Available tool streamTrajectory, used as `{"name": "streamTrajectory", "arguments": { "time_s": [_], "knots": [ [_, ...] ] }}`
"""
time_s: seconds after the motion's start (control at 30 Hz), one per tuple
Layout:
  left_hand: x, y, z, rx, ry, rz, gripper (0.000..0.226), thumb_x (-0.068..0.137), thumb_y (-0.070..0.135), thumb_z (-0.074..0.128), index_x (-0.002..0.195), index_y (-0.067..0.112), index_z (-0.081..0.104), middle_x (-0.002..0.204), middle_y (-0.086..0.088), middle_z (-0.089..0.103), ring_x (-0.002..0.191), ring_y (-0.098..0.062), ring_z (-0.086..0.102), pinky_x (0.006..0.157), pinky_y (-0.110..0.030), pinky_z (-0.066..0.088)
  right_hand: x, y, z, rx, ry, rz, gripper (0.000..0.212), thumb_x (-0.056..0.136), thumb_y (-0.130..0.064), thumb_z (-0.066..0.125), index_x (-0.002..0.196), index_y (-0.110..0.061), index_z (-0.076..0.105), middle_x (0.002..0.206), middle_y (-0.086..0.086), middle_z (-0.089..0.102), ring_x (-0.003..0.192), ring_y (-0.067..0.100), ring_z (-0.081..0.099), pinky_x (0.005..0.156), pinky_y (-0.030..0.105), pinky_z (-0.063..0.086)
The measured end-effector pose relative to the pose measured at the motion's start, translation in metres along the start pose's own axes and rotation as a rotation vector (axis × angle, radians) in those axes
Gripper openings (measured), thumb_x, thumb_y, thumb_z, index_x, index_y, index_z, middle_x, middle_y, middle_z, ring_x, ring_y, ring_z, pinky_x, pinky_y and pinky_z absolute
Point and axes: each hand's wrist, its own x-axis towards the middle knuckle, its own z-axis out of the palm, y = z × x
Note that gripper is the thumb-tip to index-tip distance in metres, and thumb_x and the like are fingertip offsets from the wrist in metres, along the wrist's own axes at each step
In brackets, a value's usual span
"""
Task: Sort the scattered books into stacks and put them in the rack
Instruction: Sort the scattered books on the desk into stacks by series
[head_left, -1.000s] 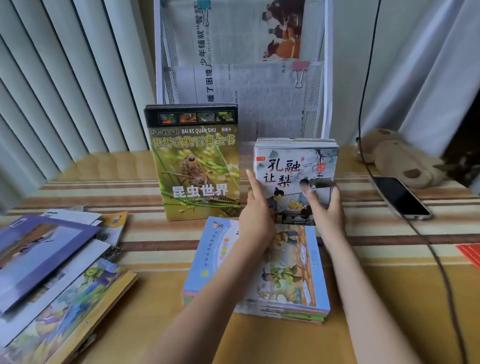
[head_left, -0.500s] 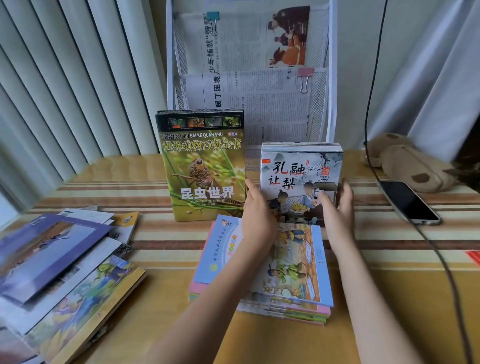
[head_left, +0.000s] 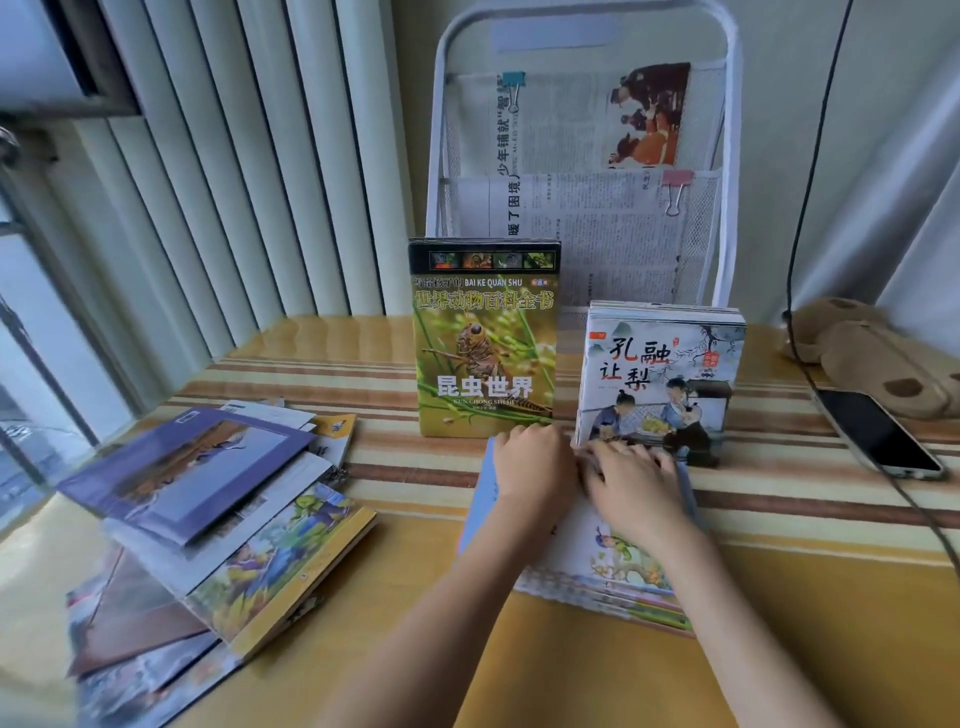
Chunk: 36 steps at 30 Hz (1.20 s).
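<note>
Resting on the flat stack (head_left: 613, 566), both the left hand (head_left: 532, 470) and right hand (head_left: 631, 486) are laid at its far edge, apparently for lifting; finger closure cannot be told.

Both hands down on flat stack of picture books (head_left: 613, 571), near its far edge: left hand (head_left: 532, 467) and right hand (head_left: 636, 486) side by side, almost touching. Just behind, two upright stacks on striped table (head_left: 779, 499): green insect book (head_left: 485, 340) at left, white storybook (head_left: 660, 374) at right. Behind these, white wire rack (head_left: 582, 156) with clipped newspapers. At left, scattered books (head_left: 208, 509). At right, phone (head_left: 878, 434) with black cable, near plush toy (head_left: 872, 348).
</note>
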Motion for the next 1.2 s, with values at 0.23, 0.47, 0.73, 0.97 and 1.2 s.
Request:
{"name": "streamTrajectory", "arguments": {
  "time_s": [0.23, 0.47, 0.73, 0.97, 1.2],
  "knots": [
    [-0.009, -0.037, -0.018, -0.259, 0.213, -0.004, 0.018, 0.09, 0.006, 0.043, 0.089, 0.0, 0.06, 0.089, -0.021, 0.064, 0.083, -0.037, 0.058, 0.061, -0.038, 0.041, -0.007, -0.016, -0.009, 0.057, 0.101, -0.001, 0.037, 0.099, -0.032, 0.038, 0.135, -0.027, 0.04, 0.14, -0.001, 0.046, 0.129, 0.025, 0.04, 0.111, 0.048, 0.02],
    [-0.041, -0.171, -0.068, 0.012, 0.461, -0.309, 0.027, 0.087, 0.02, 0.053, 0.111, 0.009, 0.058, 0.113, -0.012, 0.064, 0.111, -0.031, 0.052, 0.087, -0.04, 0.041, -0.012, -0.16, -0.003, 0.311, 0.345, -0.449, 0.035, 0.09, -0.01, 0.048, 0.123, -0.02, 0.056, 0.12, 0.0, 0.06, 0.111, 0.024, 0.052, 0.097, 0.037, 0.034],
    [-0.069, -0.256, -0.071, 0.28, 0.085, -0.665, 0.039, 0.096, 0.031, 0.041, 0.12, 0.004, 0.055, 0.124, -0.019, 0.057, 0.121, -0.034, 0.048, 0.103, -0.042, 0.032, -0.015, -0.205, 0.041, 0.394, 0.062, -0.507, 0.034, 0.094, -0.012, 0.041, 0.122, -0.029, 0.052, 0.113, -0.004, 0.059, 0.107, 0.019, 0.051, 0.088, 0.035, 0.038],
    [-0.074, -0.232, -0.117, 0.323, 0.625, -0.436, 0.032, 0.088, 0.031, 0.056, 0.065, 0.011, 0.065, 0.053, -0.012, 0.063, 0.053, -0.029, 0.061, 0.071, -0.037, 0.045, 0.014, -0.209, 0.036, 0.876, 0.055, -0.447, 0.058, 0.092, -0.007, 0.056, 0.14, -0.029, 0.032, 0.135, 0.005, 0.05, 0.12, 0.017, 0.051, 0.088, 0.02, 0.047],
    [-0.081, -0.201, -0.157, 0.517, 0.95, -0.072, 0.047, 0.088, 0.047, 0.055, 0.052, 0.017, 0.058, 0.05, 0.003, 0.063, 0.046, -0.018, 0.058, 0.082, -0.034, 0.035, 0.045, -0.231, -0.002, 1.039, -0.001, -0.544, 0.077, 0.076, -0.017, 0.077, 0.138, -0.022, 0.032, 0.13, 0.002, 0.05, 0.12, 0.018, 0.049, 0.094, 0.027, 0.044]
  ]
}}
